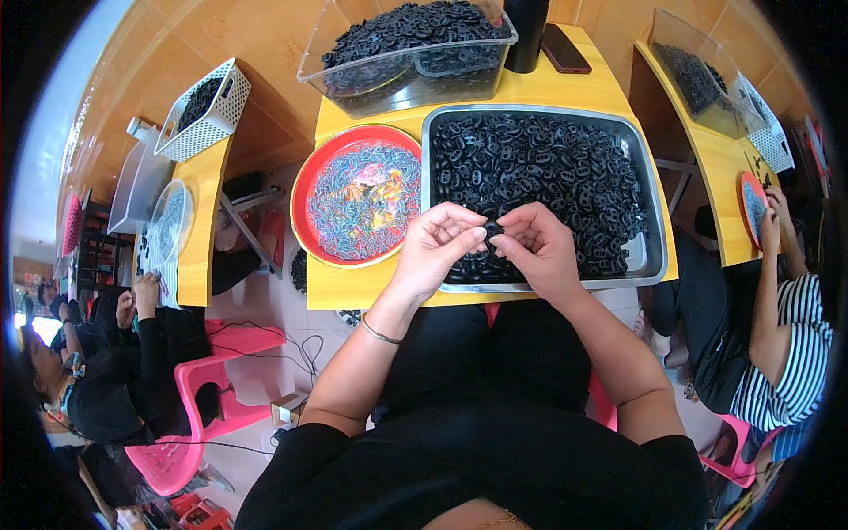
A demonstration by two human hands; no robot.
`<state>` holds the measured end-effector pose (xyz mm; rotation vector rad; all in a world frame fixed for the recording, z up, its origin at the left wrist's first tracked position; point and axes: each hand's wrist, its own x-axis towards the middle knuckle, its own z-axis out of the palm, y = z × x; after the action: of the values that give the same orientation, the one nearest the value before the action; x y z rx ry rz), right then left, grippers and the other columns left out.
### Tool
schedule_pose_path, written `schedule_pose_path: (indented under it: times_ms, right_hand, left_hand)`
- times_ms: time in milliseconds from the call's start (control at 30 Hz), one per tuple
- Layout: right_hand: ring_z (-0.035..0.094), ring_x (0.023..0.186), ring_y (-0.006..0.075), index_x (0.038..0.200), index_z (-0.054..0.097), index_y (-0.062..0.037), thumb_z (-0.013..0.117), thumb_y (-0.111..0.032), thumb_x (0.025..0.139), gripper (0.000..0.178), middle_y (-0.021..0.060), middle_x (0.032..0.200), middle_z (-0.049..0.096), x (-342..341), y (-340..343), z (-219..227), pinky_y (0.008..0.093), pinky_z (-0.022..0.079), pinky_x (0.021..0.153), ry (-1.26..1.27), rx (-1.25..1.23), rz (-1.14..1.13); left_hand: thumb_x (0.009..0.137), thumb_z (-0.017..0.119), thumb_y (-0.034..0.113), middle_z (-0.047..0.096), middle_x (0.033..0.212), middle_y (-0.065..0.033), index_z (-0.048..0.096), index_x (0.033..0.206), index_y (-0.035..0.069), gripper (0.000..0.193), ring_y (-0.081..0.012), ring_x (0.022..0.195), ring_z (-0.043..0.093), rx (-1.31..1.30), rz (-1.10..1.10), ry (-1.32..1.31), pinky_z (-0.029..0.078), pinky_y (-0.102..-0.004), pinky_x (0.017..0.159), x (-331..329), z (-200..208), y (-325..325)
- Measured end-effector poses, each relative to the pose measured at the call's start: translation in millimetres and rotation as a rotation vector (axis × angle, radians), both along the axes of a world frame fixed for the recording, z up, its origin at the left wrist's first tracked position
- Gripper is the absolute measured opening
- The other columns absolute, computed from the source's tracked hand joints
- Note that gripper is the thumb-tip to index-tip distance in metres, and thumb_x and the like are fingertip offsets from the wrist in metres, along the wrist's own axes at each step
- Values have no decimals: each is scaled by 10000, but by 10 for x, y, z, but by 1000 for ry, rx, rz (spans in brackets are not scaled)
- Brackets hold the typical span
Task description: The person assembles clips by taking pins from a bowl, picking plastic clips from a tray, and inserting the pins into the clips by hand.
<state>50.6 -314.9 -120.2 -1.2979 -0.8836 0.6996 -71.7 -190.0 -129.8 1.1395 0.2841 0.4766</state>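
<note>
One small black piece [492,230] is sitting pinched between the left hand [433,250] and right hand [544,251] I'm guiding remotely, over the steel tray [649,256], where countless two-holed black ovals [539,155] are apparently waiting, though I'm distinguishing no finished ones.

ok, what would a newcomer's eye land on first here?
Probably the wide metal tray right of centre, full of small black pieces with holes. Just left of it, the round red-rimmed dish of slim bluish-grey bits stands out by colour. Then the person's left grip and right grip, pinching one small dark piece over the tray's near side.
</note>
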Motion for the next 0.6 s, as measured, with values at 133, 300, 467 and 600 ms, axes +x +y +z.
schedule_pose_path:
  times_ms: [133, 300, 467, 600]
  right_hand:
    - [592, 677, 75, 950, 541, -8, 644, -14, 785, 194, 46, 769, 606, 4, 3, -4, 204, 482, 603, 34, 7, 11]
    - [568, 630, 62, 946, 528, -17, 643, -27, 790, 194, 25, 734, 585, 14, 0, -17, 188, 455, 571, 59, 33, 25]
    - [559, 623, 56, 948, 523, -22, 642, -29, 790, 197, 17, 721, 578, 19, 6, 0, 184, 446, 560, 70, 6, 49]
    - [558, 615, 53, 964, 521, -25, 640, -24, 786, 214, 10, 705, 572, 31, 5, -16, 186, 446, 554, 53, 6, 71]
  left_hand:
    - [835, 600, 9, 627, 833, -41, 576, 923, 24, 92, -91, 735, 603, 36, 0, -11, 505, -220, 665, 0, -9, -5]
    - [832, 606, 11, 638, 829, -49, 577, 907, 27, 81, -91, 705, 605, -5, 1, -35, 494, -209, 642, 11, -2, -44]
    - [828, 613, 11, 641, 839, -54, 581, 899, 27, 79, -88, 707, 603, 1, -13, -20, 489, -206, 637, 1, -11, -15]
    - [826, 612, 6, 640, 825, -50, 590, 893, 25, 73, -84, 697, 597, -17, -16, 2, 487, -205, 634, -1, 29, -13]
